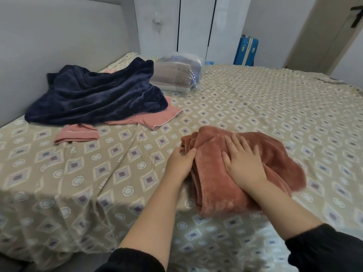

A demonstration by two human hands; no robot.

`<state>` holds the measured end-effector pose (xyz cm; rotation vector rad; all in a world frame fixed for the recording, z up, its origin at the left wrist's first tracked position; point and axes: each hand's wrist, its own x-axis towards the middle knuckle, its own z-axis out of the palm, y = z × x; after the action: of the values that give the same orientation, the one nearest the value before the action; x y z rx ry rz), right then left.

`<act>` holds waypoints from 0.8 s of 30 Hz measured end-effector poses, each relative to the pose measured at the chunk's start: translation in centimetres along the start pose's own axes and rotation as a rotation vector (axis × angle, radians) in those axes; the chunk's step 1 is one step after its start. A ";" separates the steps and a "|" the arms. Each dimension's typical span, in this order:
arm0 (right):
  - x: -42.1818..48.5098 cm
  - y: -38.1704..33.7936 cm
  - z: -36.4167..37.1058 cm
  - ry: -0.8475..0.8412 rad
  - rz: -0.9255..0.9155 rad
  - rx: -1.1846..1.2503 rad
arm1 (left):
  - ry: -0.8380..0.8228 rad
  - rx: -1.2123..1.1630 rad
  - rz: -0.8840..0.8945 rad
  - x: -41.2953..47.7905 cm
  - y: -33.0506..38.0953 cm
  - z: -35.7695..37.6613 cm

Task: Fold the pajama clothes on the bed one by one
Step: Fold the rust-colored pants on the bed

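Across the bed (255,107), with its beige diamond-patterned sheet, we see the clothes in two groups. By the left edge, against the grey headboard (59,46), a navy fleece garment (94,95) lies in a loose heap on top of a pink pajama piece (157,118), whose ends stick out toward us. Near the bed's front edge, right of middle, lies the rust fleece pajama (275,154), partly folded in thick layers. At the far edge a plastic-wrapped bundle (178,75) sits just beside the navy heap. Our right hand (241,163) lies flat on the rust pajama, fingers spread and pressing down. Our left hand (180,163) pinches its left edge, thumb on top and fingers curled beneath.
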<state>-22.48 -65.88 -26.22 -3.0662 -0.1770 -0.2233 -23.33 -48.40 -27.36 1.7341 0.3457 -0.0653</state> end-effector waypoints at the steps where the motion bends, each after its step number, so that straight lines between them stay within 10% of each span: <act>1: -0.1 -0.1 0.5 -0.009 0.007 -0.003 | 0.000 0.025 -0.001 -0.3 0.2 0.0; 8: 1.2 -0.1 0.6 -0.085 0.010 0.057 | 0.150 0.296 0.638 -1.7 1.2 1.0; 13: 1.1 0.1 -0.3 -0.177 0.006 0.138 | -0.222 0.527 0.471 -2.2 -0.2 2.3; 24: 1.9 0.3 -0.1 -0.041 -0.089 -0.065 | -0.062 0.816 0.510 1.1 -0.3 2.9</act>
<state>-20.55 -65.93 -25.84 -3.1321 -0.3146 -0.1747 -21.98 -50.98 -28.51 2.5712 -0.2208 0.1300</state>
